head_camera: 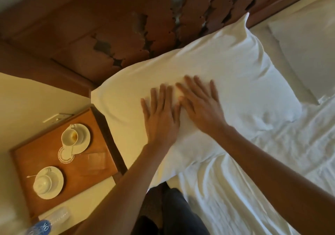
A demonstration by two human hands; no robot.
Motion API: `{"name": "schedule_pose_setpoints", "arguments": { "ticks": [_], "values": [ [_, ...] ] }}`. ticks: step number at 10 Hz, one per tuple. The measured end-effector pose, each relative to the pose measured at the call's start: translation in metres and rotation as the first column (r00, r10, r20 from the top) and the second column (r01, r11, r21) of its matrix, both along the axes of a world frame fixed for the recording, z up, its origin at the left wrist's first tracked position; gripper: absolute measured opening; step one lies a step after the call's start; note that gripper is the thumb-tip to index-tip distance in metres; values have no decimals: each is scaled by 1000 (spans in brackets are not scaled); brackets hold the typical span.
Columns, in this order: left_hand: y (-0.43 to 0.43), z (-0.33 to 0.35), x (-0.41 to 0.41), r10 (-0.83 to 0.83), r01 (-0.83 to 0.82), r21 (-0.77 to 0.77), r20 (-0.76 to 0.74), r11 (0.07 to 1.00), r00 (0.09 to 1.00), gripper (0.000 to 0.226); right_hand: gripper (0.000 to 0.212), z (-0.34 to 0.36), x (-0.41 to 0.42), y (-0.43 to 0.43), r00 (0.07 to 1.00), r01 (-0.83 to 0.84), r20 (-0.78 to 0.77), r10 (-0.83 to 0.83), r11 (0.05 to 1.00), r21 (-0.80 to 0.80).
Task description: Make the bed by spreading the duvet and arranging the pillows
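Nearest in, a dark trouser leg stood at the bed's edge, w/ a water bottle lying blurred at bottom left. Next up, a wooden tray sat beside the bed. On it were an upturned cup on its saucer w/ a spoon at the rim, a lace doily, & an upright cup, brown stain inside, on a saucer of its own. To the right, rumpled white bedding covered the mattress; sheet or duvet, couldn't tell. And there they were: left hand & right hand, both flat, palms down, fingers straight & spread, gripping nothing, pressed side by side on the pillow, thumbs almost meeting. That pillow lay at the head of the bed, its left corner reaching twd the tray's far corner, its far edge up against the carved wooden headboard. Farther right, a 2nd pillow lay flat near the 1st, along the same headboard.
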State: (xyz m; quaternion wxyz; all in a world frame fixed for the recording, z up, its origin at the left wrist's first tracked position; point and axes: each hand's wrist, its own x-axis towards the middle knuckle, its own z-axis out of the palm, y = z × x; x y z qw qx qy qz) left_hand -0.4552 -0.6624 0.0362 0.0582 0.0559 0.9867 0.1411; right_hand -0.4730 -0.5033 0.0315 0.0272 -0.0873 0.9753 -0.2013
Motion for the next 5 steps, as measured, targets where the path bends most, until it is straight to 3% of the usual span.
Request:
{"name": "schedule_pose_setpoints", "arguments": {
  "ticks": [1,2,4,5],
  "values": [
    [-31,-8,13,62,-63,18,58,998,996,60,58,-15,25,18,969,227,84,-233,971,72],
    [-77,-11,23,200,-207,62,97,976,975,61,61,-15,34,33,832,520,222,-509,854,8],
    [-113,10,56,231,-242,58,157,969,960,56,63,18,72,-12,795,571,343,-501,808,-143],
    [-122,31,97,166,-179,113,114,977,979,50,64,35,118,-46,837,493,344,-425,859,-137]
  ]
}}
